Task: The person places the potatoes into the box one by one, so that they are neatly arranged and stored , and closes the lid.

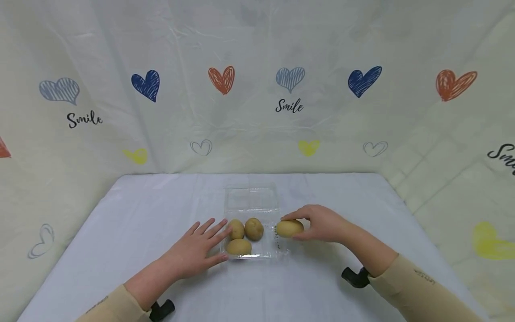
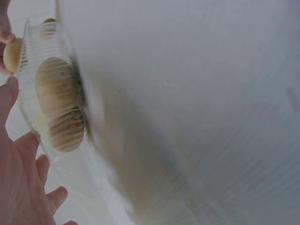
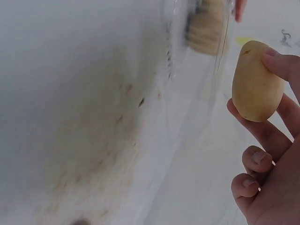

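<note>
Between thumb and fingers, my right hand pinches a potato beside the right wall of a clear plastic clamshell box. The right wrist view shows that potato held up off the cloth. Inside the box lie three more: a round potato, a potato at the back left and an oval potato in front. My left hand, fingers spread, touches the left rim of the box. In the left wrist view two potatoes show through the ribbed wall.
The box's clear lid is folded back behind it, on the white cloth-covered table. Behind the table hangs a pale curtain printed with hearts and "Smile". A black wrist mount sticks out by the right sleeve.
</note>
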Demonstrator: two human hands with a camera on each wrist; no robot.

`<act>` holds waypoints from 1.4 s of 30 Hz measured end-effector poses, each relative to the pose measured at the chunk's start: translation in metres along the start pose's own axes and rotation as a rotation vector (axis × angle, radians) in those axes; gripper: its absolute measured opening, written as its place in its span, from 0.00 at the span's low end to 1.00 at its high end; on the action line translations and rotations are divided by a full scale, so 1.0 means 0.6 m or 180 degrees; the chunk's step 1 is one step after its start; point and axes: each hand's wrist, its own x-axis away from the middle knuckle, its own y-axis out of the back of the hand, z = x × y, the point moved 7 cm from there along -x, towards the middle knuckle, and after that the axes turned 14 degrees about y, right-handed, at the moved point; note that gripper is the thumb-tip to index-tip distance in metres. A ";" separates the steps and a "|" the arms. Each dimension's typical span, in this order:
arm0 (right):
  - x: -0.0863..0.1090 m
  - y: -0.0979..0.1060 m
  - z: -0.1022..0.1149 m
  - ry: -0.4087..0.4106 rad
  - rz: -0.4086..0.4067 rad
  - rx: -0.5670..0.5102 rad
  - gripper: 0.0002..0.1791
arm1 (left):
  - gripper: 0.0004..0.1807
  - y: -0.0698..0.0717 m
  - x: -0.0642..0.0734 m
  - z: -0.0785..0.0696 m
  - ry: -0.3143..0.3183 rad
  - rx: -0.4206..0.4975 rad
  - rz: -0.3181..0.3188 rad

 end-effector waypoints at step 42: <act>-0.089 -0.081 0.041 0.0382 0.0694 0.0457 0.18 | 0.40 0.002 0.000 -0.004 -0.0017 0.0035 -0.0082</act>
